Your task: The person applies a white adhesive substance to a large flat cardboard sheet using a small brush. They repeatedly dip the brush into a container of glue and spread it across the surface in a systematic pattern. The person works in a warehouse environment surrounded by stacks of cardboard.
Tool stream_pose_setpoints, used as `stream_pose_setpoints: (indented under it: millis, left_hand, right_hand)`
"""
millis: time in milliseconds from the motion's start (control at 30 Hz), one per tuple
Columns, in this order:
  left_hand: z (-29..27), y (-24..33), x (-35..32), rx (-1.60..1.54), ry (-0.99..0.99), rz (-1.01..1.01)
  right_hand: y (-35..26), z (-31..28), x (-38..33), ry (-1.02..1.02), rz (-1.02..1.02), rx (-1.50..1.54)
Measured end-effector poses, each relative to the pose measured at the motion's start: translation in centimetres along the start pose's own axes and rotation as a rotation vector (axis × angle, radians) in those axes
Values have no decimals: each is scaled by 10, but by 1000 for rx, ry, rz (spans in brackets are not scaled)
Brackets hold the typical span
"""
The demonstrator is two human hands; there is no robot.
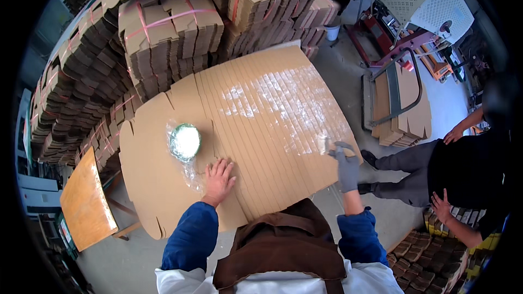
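Note:
My bare left hand point(219, 178) lies flat, fingers spread, on a fanned row of overlapping flat cardboard sheets point(261, 114). My right hand point(345, 166), in a grey glove, grips a small pale object at the right edge of the sheets; I cannot tell what the object is. The sheets' exposed strips shine wet. A round green-rimmed container point(184, 141) in a clear plastic bag rests on the cardboard just left of my left hand.
Strapped bundles of folded cartons point(163, 32) are stacked behind and to the left. A wooden stool point(87, 201) stands at lower left. A person in dark clothes point(457, 169) crouches at right, next to a metal cart with cardboard point(395, 98).

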State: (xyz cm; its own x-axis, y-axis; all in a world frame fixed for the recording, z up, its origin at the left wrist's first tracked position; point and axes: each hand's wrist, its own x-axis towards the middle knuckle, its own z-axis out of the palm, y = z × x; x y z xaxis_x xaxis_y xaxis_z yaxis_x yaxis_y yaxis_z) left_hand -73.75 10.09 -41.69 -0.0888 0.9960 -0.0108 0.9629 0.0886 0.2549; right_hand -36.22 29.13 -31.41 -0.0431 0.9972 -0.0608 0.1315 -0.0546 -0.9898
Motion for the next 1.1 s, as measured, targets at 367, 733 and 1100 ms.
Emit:
stream_pose_setpoints:
  millis: [367,733,1100]
  left_hand:
    - [17,-9,2,15,-60,13]
    - [15,-11,4,-38,-60,5]
    - [26,-14,-3,-57,-79,0]
  right_hand:
    - [87,124,-23,-546,-611,-916]
    - [86,163,84,-486,-591,-1072]
    - [69,188,169,-277,-576,-987]
